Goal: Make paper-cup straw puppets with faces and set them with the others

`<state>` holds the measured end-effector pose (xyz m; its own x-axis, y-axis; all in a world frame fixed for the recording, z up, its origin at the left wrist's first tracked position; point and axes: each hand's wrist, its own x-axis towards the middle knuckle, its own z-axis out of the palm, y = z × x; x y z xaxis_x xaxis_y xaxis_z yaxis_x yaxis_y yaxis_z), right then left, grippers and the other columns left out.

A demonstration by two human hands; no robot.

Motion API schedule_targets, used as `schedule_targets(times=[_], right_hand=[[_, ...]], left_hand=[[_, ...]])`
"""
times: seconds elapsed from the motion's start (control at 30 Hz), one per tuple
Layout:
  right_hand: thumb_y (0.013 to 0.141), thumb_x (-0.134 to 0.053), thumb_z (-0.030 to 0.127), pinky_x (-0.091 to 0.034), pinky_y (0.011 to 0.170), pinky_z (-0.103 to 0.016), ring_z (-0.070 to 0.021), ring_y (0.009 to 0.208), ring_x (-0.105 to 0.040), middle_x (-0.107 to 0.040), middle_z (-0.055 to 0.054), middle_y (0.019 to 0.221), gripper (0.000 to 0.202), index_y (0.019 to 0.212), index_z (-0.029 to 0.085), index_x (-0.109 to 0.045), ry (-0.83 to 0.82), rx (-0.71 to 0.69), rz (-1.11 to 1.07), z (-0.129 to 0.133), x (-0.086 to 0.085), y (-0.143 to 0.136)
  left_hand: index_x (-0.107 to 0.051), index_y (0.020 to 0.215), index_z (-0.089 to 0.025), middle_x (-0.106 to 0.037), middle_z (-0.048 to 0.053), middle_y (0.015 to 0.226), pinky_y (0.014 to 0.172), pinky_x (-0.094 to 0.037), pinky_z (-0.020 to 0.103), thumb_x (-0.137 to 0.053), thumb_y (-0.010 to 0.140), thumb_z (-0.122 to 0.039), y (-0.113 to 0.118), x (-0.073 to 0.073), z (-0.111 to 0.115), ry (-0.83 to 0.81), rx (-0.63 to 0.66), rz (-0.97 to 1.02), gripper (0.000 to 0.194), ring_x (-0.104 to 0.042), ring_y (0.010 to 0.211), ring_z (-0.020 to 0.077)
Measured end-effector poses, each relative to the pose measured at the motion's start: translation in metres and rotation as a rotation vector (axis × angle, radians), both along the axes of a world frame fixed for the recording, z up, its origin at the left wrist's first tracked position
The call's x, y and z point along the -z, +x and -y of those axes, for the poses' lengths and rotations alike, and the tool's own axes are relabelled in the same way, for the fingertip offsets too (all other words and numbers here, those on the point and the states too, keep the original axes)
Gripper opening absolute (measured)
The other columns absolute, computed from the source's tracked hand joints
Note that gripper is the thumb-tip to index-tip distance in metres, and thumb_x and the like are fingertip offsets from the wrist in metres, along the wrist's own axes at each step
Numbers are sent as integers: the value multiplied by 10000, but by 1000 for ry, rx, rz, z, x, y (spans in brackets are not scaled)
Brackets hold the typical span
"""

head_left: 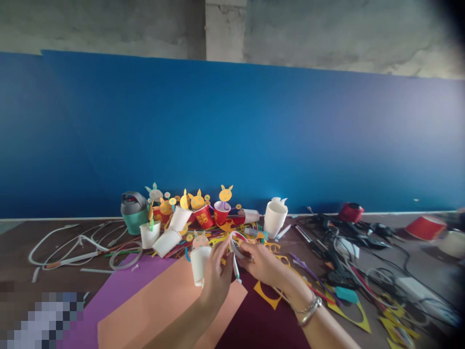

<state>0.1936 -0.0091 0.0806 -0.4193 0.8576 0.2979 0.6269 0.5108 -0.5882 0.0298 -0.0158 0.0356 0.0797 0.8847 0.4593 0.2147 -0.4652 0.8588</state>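
Observation:
Above the peach paper (145, 305), my left hand (218, 274) has its fingers bent and drawn together, close beside an upright white paper cup (199, 264). A rabbit-like paper face (201, 240) rises from that cup's rim. My right hand (263, 264), with a silver bracelet at its wrist, is closed at the fingertips on a small white rounded object (232, 238). My fingers hide most of it, so its kind is unclear. A thin white stick-like piece (237, 271) hangs down between my hands. What my left fingers hold, if anything, is hidden.
Red cups (221, 213) with paper animal faces, tipped white cups (167, 242) and a green container (135, 213) stand behind. White cups (275, 219) stand right of them. Black cables (337, 261) and yellow paper scraps (269, 295) lie rightward. A blue partition (232, 135) bounds the table.

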Motion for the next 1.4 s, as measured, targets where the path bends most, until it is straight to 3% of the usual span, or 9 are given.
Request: schedule_targets(times=[0.2,0.37,0.53,0.8,1.1,1.27,1.4], right_hand=[[809,-517,155,-362,545,-242,-142,594,-524,-593,20,669,97,809,220,-589,-11,-50,-84,3,-1,0],[792,-504,114,-332,535,-237,-126,570,-471,-532,38,630,109,757,214,-529,12,-52,-12,2,-1,1],[906,-451,238,-305,532,-243,-117,547,-442,-504,33,610,190,722,207,-489,17,-56,1,2,-6,-2],[861,-430,143,-253,533,-255,-98,485,-328,-308,57,495,347,562,201,-264,132,16,-43,1,-3,-13],[832,-436,163,-275,538,-261,-105,475,-298,-256,57,490,379,518,214,-230,160,42,-112,5,-7,-18],[814,-446,190,-244,511,-254,-96,480,-278,-241,59,497,381,520,211,-206,90,31,-217,5,-6,-20],[788,-448,216,-191,458,-236,-83,471,-239,-235,62,492,351,503,209,-244,-121,33,-430,1,6,-23]], left_hand=[[-639,1114,-227,-633,89,1100,805,-522,331,-498,895,-282,-2,-1,-2,-12,-36,55,266,-616,971,214],[-641,983,-202,-672,65,939,695,-518,293,-560,851,-310,-1,-2,-3,-74,-58,97,189,-636,826,195],[-626,902,-187,-650,22,762,590,-483,236,-590,826,-336,-1,-8,-2,-177,-52,175,171,-607,702,163],[-605,799,-185,-612,14,787,628,-467,230,-552,851,-305,0,-13,0,-131,-40,168,141,-579,721,149],[-596,769,-185,-584,2,747,588,-457,235,-565,846,-337,2,-22,4,-130,-46,200,174,-562,661,145],[-577,776,-187,-562,7,755,675,-447,257,-522,871,-364,1,-17,1,-58,-48,141,209,-540,717,158],[-555,754,-193,-548,15,776,705,-440,263,-487,888,-370,0,-14,0,-25,-60,119,232,-532,740,164]])
